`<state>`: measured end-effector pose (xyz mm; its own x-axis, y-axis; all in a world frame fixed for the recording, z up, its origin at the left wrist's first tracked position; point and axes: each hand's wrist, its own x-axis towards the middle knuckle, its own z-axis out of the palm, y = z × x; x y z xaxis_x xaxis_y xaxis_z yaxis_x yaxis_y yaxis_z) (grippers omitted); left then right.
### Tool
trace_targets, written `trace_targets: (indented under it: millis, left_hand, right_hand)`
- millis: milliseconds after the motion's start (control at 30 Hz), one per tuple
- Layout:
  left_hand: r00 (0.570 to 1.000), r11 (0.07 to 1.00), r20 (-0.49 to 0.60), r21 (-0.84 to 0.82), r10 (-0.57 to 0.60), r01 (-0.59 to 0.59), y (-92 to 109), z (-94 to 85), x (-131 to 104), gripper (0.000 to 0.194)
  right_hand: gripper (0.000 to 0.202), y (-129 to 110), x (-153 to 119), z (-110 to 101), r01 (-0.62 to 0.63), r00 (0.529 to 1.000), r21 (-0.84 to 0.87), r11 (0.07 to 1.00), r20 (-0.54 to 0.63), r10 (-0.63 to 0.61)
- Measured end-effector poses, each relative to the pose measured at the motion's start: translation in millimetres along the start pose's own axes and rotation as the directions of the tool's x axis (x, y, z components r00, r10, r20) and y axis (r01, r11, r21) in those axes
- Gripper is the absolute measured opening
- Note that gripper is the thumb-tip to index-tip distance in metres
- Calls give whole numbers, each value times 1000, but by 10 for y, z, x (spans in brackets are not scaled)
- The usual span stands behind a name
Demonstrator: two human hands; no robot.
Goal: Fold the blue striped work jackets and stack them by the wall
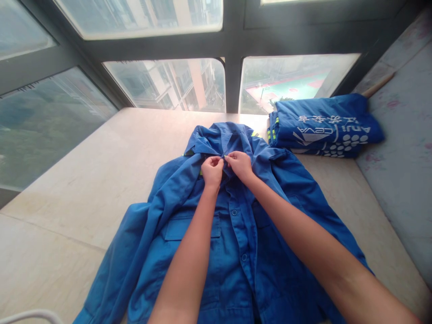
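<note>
A blue work jacket [195,265] lies spread front up, its collar towards the window and its sleeves out to the sides. Just below the collar, my left hand [212,171] pinches the left side of the jacket's front edge. Close beside it, my right hand [239,164] pinches the other side of the opening. The fingertips of both hands almost meet, and they hide what lies between them. Lower down, two round buttons show on the front placket [239,229], where the front hangs apart.
A folded stack of blue garments [324,123] with white print sits at the back right, against the wall [401,157]. Grey window frames [232,85] border the pale stone sill [101,180]. A white cable or tube [32,315] curves in at the bottom left.
</note>
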<state>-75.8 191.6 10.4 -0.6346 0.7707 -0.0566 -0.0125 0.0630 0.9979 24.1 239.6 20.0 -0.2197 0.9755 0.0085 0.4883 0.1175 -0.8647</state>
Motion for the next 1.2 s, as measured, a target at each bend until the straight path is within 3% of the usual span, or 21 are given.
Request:
trace_targets:
  millis: [100,167,267,367,533,600,733,800,933,1067,1200]
  left_hand:
    - [970,946,61,215,235,-243,27,-31,6,9]
    - [927,866,137,332,348,-374,48,-60,23,15]
    - [909,806,189,420,372,-417,86,-94,65,26]
    - [905,720,202,551,375,-422,139,-100,101,24]
    - [817,427,309,732,488,-531,173,-82,162,26]
    - [817,346,373,769,440,-538,137,-87,219,28]
    - [827,278,497,782,262,-558,68,-170,315,35]
    - [809,262,525,768,266,-585,74,-277,268,42]
    - [796,186,519,788,310,-586,109,-675,-139,48]
    - [821,110,488,836,296,-537,65,-1191,-788,49]
    - [826,49,495,850,270,-525,-8,-1611,-1329,55]
  right_hand:
    - [23,-49,63,-62,-96,992,43,994,86,92]
    - [19,-71,57,-106,-67,997,-43,997,31,68]
    - [16,-74,-25,-142,31,995,-241,970,-83,-53]
    - [16,-53,-128,-146,107,991,-388,916,-29,-128]
    - [20,-51,-149,-158,141,983,-415,899,-52,-178]
    - [22,-56,-116,-155,176,979,-387,905,-22,-200]
    - [21,-28,-106,-162,315,928,-258,914,287,-238]
    - [28,15,-187,-203,330,911,-203,922,326,-254]
    - [35,155,-636,-345,327,918,-173,929,291,-269]
    - [40,265,-1394,-420,466,863,-282,839,352,-362]
    - [51,270,-2050,-341,543,829,-382,748,387,-404]
